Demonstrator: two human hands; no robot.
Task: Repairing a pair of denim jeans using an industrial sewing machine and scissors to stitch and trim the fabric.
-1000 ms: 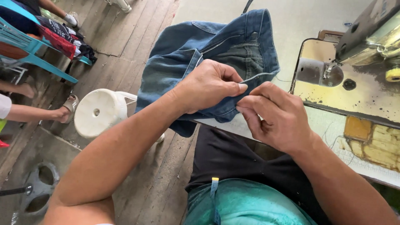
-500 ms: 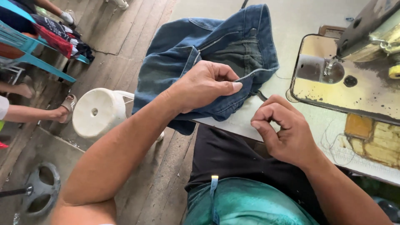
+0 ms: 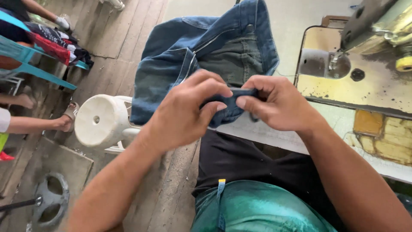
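Pinching a folded edge of blue denim at the centre of the frame, both hands work the cloth just above the near edge of the bench (image 3: 274, 133). I see the left hand (image 3: 184, 114) with its grip pressed together on the denim jeans (image 3: 206, 56), thumb and forefinger clamped over a dark fold; the right hand (image 3: 274, 105) meets it from the other side, its grip also pinching that same fold, fingertips nearly touching the left's. The rest of the garment spreads up and away across the bench toward the top of the frame, one part draping over the left edge beside a white plastic stool (image 3: 101, 120) on the plank floor.

At upper right, a sewing machine (image 3: 377, 21) stands on a yellowed, speckled plate, its needle area over a metal plate, well apart from the hands. I can make out no open container on the bench. At upper left, a teal plastic chair (image 3: 30, 60) carries dark and red cloth; another person's foot in a sandal (image 3: 68, 114) rests near the stool at the left edge.

Against the view half a second ago, the right hand has come up from the bench edge to join the left, and the fold now sits between both grips rather than under the left alone.
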